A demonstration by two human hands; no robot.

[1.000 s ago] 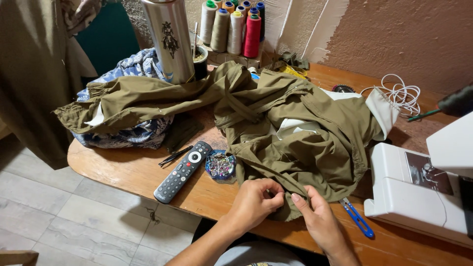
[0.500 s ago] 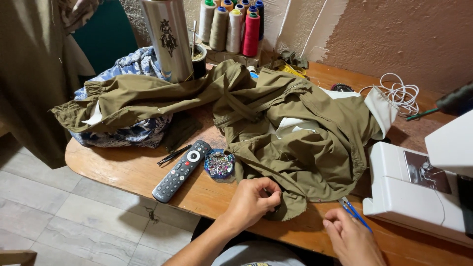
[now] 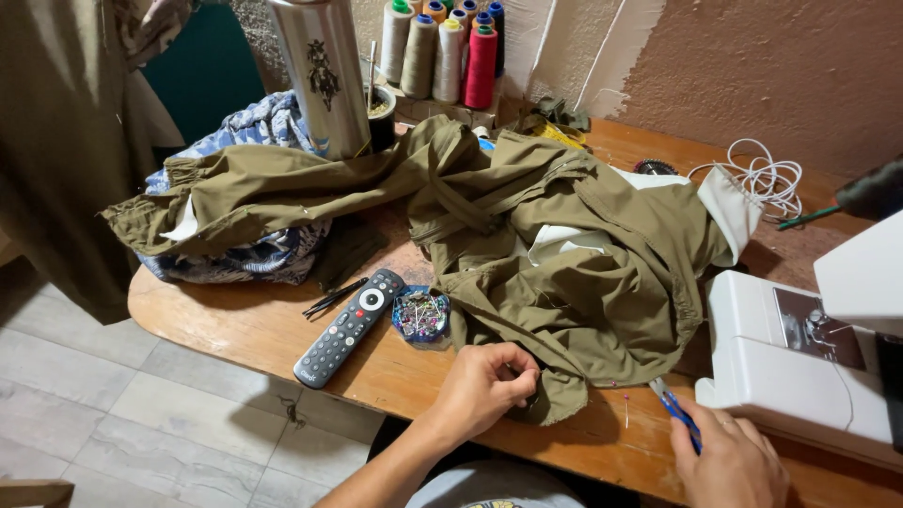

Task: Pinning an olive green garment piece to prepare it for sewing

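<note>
Left hand (image 3: pixel 484 381) lay low centre of frame, forearm rising from the bottom edge, fingers curled shut, pinching the frayed lower hem of the olive garment (image 3: pixel 574 273). Right hand (image 3: pixel 729 463) sat at lower right, knuckles up, fingers closed round a blue-handled tool (image 3: pixel 675 411); the tool's long axis ran up-left toward the hem, tip just beside the cloth. Garment sprawled across mid-frame on the wooden table (image 3: pixel 245 329), one leg stretching toward the left edge. Black remote (image 3: pixel 349 327) lay diagonally left of the left hand, a round pin holder (image 3: pixel 420 315) beside it. Thread cones (image 3: pixel 447 52), upper centre: beige, red, blue-topped. White sewing machine (image 3: pixel 800 367) at right.
</note>
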